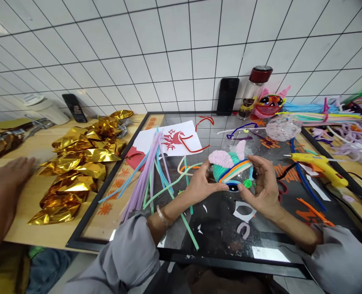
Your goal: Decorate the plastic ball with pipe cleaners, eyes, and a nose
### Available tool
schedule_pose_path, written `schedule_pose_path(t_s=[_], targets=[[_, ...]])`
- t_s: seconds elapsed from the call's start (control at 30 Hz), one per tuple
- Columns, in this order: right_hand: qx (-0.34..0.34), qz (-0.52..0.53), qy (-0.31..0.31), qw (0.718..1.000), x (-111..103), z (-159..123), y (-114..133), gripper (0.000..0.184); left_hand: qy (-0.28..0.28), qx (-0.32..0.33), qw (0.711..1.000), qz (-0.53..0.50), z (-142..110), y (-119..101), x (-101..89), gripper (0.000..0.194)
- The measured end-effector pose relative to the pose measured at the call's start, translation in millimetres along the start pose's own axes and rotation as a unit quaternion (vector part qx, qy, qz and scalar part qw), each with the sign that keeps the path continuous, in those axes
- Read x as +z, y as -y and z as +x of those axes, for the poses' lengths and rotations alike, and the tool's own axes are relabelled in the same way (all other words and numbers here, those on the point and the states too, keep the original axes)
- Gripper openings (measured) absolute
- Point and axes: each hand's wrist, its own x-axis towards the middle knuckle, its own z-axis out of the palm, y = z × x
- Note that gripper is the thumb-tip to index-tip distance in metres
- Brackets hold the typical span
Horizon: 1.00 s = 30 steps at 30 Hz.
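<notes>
Both my hands hold a pipe-cleaner animal head (230,170), wound in teal with pink ears and blue, orange and cream bands. A green pompom nose and a dark eye show at its lower edge. My left hand (201,183) grips its left side, thumb along the bottom by the eye. My right hand (262,188) closes on the right side, thumb near the green nose. Below the head, a white paper cutout (244,211) and a pale pink curved piece (244,230) lie on the glass board. Left of my hands spreads a bundle of lilac, blue and green pipe cleaners (141,183).
A yellow glue gun (318,165) lies at the right with its cord. Behind stand a glass bottle (251,96), a black phone (228,96) and a finished pink animal face (269,103). Gold foil (79,163) covers the left table, beside another person's hand (11,183).
</notes>
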Motion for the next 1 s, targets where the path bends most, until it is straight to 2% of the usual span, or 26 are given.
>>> schedule_pose_path(t_s=[0.27, 0.47, 0.77, 1.0], targets=[[0.031, -0.002, -0.004, 1.000, 0.5, 2.9, 5.7, 0.068, 0.010, 0.019, 1.000, -0.010, 5.1, -2.7, -0.5, 0.085], [0.040, 0.005, -0.011, 0.999, 2.5, 4.6, 8.2, 0.067, 0.016, 0.031, 0.999, -0.002, 7.7, -2.4, -3.4, 0.080], [0.042, -0.007, -0.018, 0.999, 5.7, 4.6, 6.6, 0.069, 0.008, 0.013, 1.000, 0.010, 8.2, -4.2, -4.3, 0.082], [0.048, 0.013, -0.025, 0.998, 10.6, 8.1, 6.3, 0.068, 0.007, 0.004, 1.000, -0.020, 8.7, -11.1, -4.6, 0.073]])
